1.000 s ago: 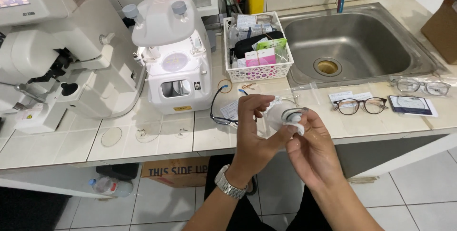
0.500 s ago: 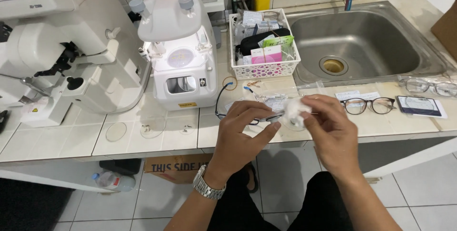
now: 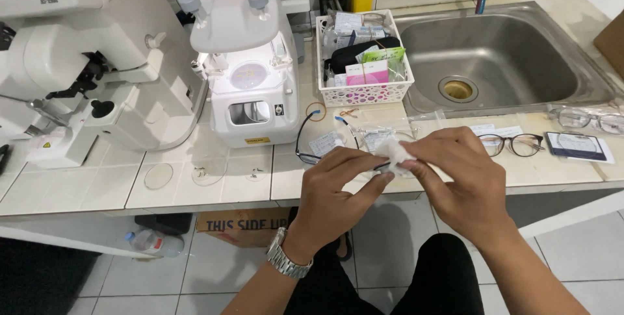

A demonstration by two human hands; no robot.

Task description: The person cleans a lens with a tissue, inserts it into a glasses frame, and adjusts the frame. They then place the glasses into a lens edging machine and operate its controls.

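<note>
White cloth pinched between my left hand and right hand grip (lens hidden inside?); loose pinch risks drop past table edge.

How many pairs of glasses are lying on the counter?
3. A dark-framed pair lies below the sink, a clear pair at the counter's right end, and a black pair is partly hidden behind the left hand. Others may be hidden.

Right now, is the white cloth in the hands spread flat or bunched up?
Bunched. The white cloth is a crumpled wad pinched between the left hand and the right hand, above the counter edge.
</note>
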